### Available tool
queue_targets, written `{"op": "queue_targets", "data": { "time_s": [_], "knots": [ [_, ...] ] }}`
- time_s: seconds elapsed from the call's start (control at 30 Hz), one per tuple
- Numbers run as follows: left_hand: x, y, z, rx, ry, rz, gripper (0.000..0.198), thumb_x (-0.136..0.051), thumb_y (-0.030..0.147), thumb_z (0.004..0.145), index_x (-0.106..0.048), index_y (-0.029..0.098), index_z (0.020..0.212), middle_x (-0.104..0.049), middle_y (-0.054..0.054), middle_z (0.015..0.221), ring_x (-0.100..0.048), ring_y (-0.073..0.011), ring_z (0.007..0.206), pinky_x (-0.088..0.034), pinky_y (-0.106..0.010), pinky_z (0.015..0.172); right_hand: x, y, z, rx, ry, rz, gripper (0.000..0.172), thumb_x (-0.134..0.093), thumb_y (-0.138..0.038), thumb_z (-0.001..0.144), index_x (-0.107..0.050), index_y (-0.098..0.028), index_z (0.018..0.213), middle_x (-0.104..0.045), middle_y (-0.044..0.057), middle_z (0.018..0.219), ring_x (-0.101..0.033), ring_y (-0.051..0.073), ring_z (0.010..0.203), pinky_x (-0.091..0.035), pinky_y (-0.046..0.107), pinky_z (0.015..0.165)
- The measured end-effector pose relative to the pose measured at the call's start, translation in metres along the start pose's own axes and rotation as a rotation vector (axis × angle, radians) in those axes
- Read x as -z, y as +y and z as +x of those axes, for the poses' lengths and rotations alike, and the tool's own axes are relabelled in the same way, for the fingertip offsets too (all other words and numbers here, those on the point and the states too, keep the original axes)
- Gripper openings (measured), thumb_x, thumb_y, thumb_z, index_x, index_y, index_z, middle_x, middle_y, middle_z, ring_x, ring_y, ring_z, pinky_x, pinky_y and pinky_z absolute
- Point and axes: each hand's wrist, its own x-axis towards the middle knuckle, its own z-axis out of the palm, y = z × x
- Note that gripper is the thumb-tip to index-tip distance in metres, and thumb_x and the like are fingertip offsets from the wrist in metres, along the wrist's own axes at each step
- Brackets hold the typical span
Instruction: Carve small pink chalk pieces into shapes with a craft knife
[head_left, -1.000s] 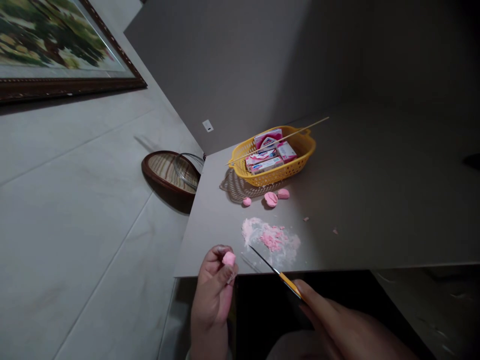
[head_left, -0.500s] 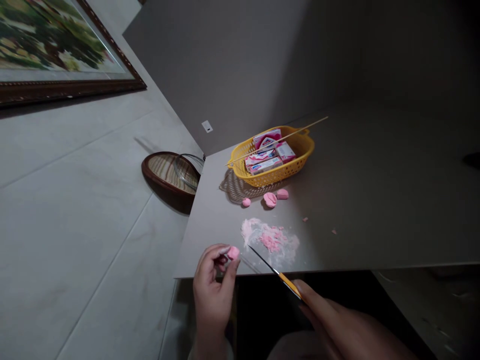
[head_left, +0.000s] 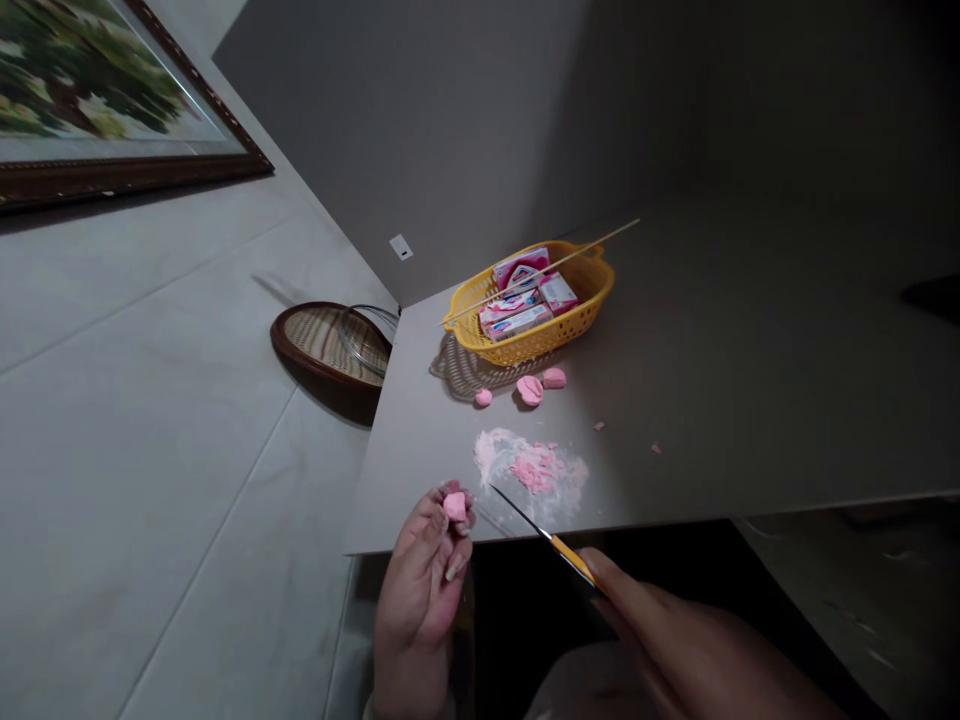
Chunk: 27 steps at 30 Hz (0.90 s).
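At far left hangs a framed painting (head_left: 67, 90), then a dark-rimmed thing with a woven middle (head_left: 322, 345) sits just past the left edge of the table (head_left: 712, 400). By the table's front left corner, the left hand (head_left: 420, 580) pinches a small pink piece (head_left: 454, 507) between thumb and fingers, just inside the front edge. Farther back is a pink lump (head_left: 484, 398), and nearer the front edge spread pale powder (head_left: 489, 455) and pink shavings (head_left: 535, 468). Toward the back left corner, a yellow basket (head_left: 517, 351) holds pink and white boxes (head_left: 521, 322), a thin stick (head_left: 600, 241) lying across it; before it lie a cracked round chunk (head_left: 529, 390) and a pink block (head_left: 554, 379). The right hand (head_left: 637, 620), closed around the yellow handle of a knife (head_left: 564, 553), is outside the front edge; the tip points at the powder, and whether it touches the table I cannot tell. Rightmost are two crumbs (head_left: 656, 448), well apart from the powder
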Motion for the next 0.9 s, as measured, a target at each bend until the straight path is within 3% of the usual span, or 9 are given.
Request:
{"op": "queue_targets", "data": {
  "time_s": [0.17, 0.3, 0.43, 0.6, 0.9],
  "knots": [
    [-0.003, -0.004, -0.003, -0.108, 0.073, 0.214, 0.042, -0.092, 0.034, 0.069, -0.07, 0.018, 0.102, -0.065, -0.002, 0.086, -0.058, -0.0084, 0.068, -0.048, -0.016, 0.058, 0.007, -0.006, -0.002, -0.01, 0.003, -0.02, 0.053, -0.04, -0.007, 0.086, -0.065, -0.022, 0.13, -0.079, 0.005, 0.082, -0.075, 0.022, 0.062, -0.058, 0.027, 0.056],
    [0.0, -0.011, 0.001, -0.413, 0.15, 0.643, 0.028, -0.086, 0.032, 0.076, -0.07, 0.02, 0.096, -0.069, -0.004, 0.097, -0.064, -0.0119, 0.078, -0.053, -0.022, 0.07, 0.011, -0.008, -0.002, 0.008, 0.009, -0.063, 0.057, -0.039, -0.005, 0.084, -0.064, -0.021, 0.132, -0.08, 0.007, 0.088, -0.075, 0.022, 0.061, -0.057, 0.027, 0.054],
    [0.005, -0.02, 0.009, -0.67, 0.079, 1.018, 0.01, -0.073, 0.031, 0.089, -0.073, 0.021, 0.088, -0.071, -0.004, 0.099, -0.063, -0.0123, 0.077, -0.052, -0.024, 0.07, 0.01, -0.006, 0.0, 0.03, -0.005, -0.124, 0.057, -0.034, -0.005, 0.085, -0.064, -0.016, 0.132, -0.08, 0.008, 0.085, -0.074, 0.022, 0.058, -0.056, 0.027, 0.049],
    [0.005, -0.027, 0.014, -0.692, 0.154, 1.11, 0.015, -0.073, 0.032, 0.09, -0.071, 0.021, 0.1, -0.07, -0.002, 0.091, -0.057, -0.012, 0.068, -0.052, -0.025, 0.067, 0.01, -0.006, -0.002, -0.001, -0.027, -0.154, 0.06, -0.031, -0.004, 0.088, -0.059, -0.02, 0.138, -0.081, 0.008, 0.095, -0.074, 0.02, 0.06, -0.055, 0.026, 0.05],
    [0.005, -0.022, 0.009, -0.727, 0.069, 1.189, 0.007, -0.069, 0.03, 0.094, -0.072, 0.024, 0.097, -0.071, -0.003, 0.1, -0.065, -0.0152, 0.087, -0.051, -0.025, 0.072, 0.009, -0.008, 0.0, -0.052, -0.048, -0.133, 0.06, -0.034, -0.002, 0.085, -0.06, -0.022, 0.135, -0.081, 0.006, 0.101, -0.074, 0.02, 0.06, -0.055, 0.027, 0.051]
  ]
}}
